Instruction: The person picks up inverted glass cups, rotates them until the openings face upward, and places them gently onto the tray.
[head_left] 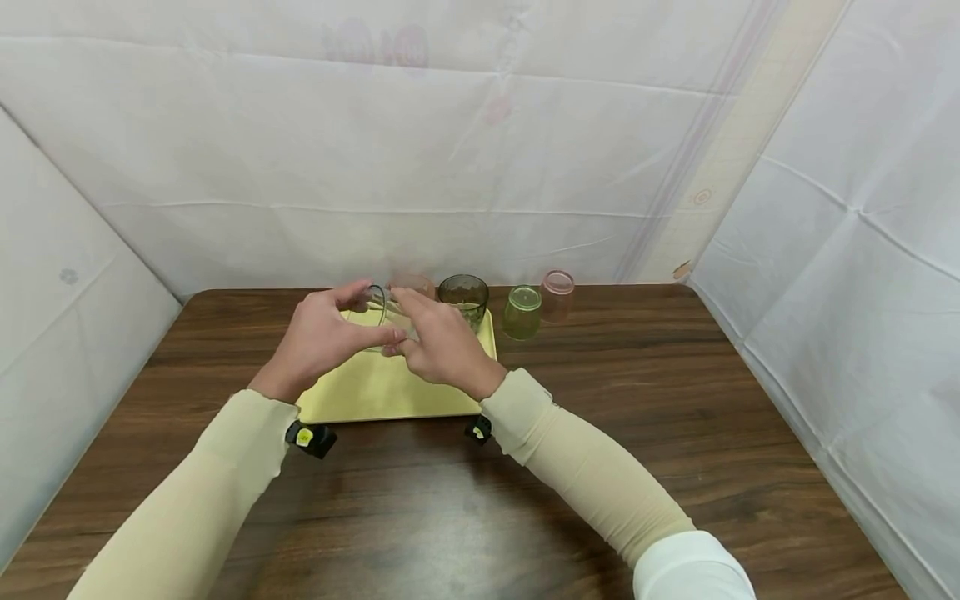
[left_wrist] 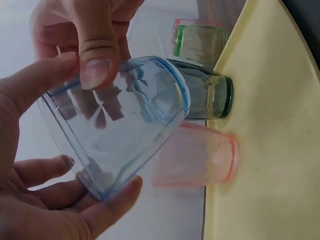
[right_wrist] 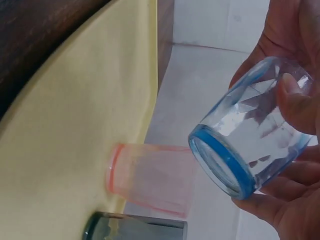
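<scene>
Being gripped by curled fingers of both left hand [head_left: 318, 337] and right hand [head_left: 438, 342], a blue glass [left_wrist: 117, 125] is held tilted above the yellow tray [head_left: 375, 392]; two glasses already stand on the tray, two beside it.

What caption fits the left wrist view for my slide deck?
Both hands hold a clear blue-tinted cup tilted above a yellow tray bearing pink and green cups.

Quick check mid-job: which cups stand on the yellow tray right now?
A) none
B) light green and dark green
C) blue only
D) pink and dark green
D: the pink cup and dark green cup stand on the yellow tray; both hands hold the blue cup above it.
</scene>
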